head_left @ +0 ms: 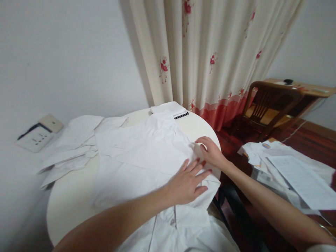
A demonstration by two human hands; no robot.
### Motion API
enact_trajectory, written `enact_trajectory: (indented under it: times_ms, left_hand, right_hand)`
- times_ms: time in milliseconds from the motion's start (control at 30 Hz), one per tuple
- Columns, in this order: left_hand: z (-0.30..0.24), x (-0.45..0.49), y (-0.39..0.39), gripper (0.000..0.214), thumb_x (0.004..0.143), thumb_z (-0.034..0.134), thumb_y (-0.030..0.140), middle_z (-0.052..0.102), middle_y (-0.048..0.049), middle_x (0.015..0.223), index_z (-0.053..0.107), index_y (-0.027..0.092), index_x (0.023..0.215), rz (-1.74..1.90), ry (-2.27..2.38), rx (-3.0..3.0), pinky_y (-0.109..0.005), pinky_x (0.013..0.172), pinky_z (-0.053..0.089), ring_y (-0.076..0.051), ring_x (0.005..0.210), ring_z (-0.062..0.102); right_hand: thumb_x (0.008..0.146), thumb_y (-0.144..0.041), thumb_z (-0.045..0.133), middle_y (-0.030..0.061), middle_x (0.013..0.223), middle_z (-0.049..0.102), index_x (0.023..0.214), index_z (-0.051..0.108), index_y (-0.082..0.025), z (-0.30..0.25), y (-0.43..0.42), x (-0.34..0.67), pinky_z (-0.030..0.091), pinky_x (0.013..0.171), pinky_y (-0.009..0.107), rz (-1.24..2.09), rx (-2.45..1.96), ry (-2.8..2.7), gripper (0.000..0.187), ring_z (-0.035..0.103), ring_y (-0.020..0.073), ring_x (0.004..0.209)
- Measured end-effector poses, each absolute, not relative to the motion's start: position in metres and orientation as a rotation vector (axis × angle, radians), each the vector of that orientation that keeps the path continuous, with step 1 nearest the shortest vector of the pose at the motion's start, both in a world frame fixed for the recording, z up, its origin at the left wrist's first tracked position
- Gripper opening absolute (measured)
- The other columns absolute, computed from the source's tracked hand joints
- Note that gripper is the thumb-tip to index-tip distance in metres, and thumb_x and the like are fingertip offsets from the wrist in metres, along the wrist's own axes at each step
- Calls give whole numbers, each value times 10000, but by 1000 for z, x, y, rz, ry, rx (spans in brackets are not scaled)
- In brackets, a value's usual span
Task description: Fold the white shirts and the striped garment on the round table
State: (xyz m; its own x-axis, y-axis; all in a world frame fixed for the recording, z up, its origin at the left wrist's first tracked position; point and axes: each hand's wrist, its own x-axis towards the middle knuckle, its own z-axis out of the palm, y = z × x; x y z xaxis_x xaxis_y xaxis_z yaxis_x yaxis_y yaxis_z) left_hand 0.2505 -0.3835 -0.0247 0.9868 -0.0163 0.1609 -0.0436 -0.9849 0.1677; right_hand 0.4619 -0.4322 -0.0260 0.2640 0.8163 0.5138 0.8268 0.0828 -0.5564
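A white garment [136,147], which looks like a shirt, lies spread over a round white table [68,203]. My left hand [185,182] rests flat on its right part, palm down and fingers spread. Just beyond, my right hand [211,152] curls its thumb and fingers at the garment's right edge, pinching the cloth there. Some of the cloth hangs over the near edge of the table, close to my body. Folds and creases gather at the garment's far end.
More white folded cloth [78,136] lies at the table's left, by a wall socket [35,138]. A white item with a black-and-white edge [181,115] sits at the back. Floral curtain [215,52], wooden chair [270,105] and desk stand beyond; papers [304,178] lie at right.
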Motion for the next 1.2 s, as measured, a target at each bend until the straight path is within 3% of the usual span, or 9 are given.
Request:
enact_trajectory:
  times_ms: [133,300,500,700,867,933,1033,1100,1200]
  left_hand:
    - [-25,248,-380,608,1008,403,587,252,-18,1656,300,361,1563,120,-299,2921,-565,1228,144,-273,1539,162]
    - [-25,246,-377,563,1007,428,573,264,9,1650,357,386,1533,113,-394,2884,-576,1226,155,-271,1541,150]
    - [0,244,-377,431,1044,412,464,459,14,1552,504,332,1444,173,-370,2839,-438,1236,248,-197,1471,358]
    - [42,232,-286,370,1039,419,310,604,-30,1415,579,236,1364,417,274,2790,-337,1141,394,-179,1310,544]
    - [25,172,-180,385,992,434,210,599,-85,1409,591,173,1341,421,1324,2744,-333,1139,378,-206,1304,543]
    - [10,147,-158,409,995,419,219,557,-143,1446,569,123,1363,399,1459,2713,-389,1156,350,-248,1353,497]
    - [-11,119,-140,436,1010,425,333,465,-117,1537,532,196,1411,304,1611,2682,-497,1155,320,-308,1436,379]
    - [-17,106,-132,446,1015,406,361,459,-87,1543,503,249,1436,251,1742,2647,-491,1136,338,-303,1421,389]
    - [-14,90,-119,466,998,388,308,520,-143,1458,497,210,1440,269,1887,2580,-463,1055,414,-320,1321,477]
  right_hand:
    - [954,-173,465,109,1359,607,1260,638,-212,-38,-386,462,398,1089,442,17,-1656,-1790,354,524,249,1275]
    - [938,-236,565,96,1194,677,1119,703,-214,-46,-368,468,431,1013,436,18,-1805,-1751,229,585,243,1123]
    - [944,-263,540,98,1164,680,1080,712,-195,-49,-371,470,440,986,431,0,-1764,-1760,229,586,247,1103]
    - [927,-326,529,111,1096,695,941,704,-185,-57,-367,476,450,969,421,53,-1704,-1714,225,612,254,1028]
    - [916,-377,528,113,1091,695,840,691,-195,-63,-363,479,445,959,402,66,-1761,-1666,256,610,261,1008]
    - [932,-398,498,116,1088,697,835,705,-192,-65,-361,482,437,952,405,40,-1821,-1631,308,608,267,1006]
    - [962,-423,436,112,1091,700,849,738,-195,-68,-360,486,423,931,422,-7,-1933,-1574,395,601,282,1022]
    - [971,-430,413,100,1111,698,862,757,-207,-67,-361,487,414,920,431,-18,-1983,-1564,424,594,288,1044]
    - [967,-434,413,90,1124,692,832,763,-216,-65,-362,486,407,908,434,-33,-2028,-1556,434,590,283,1048]
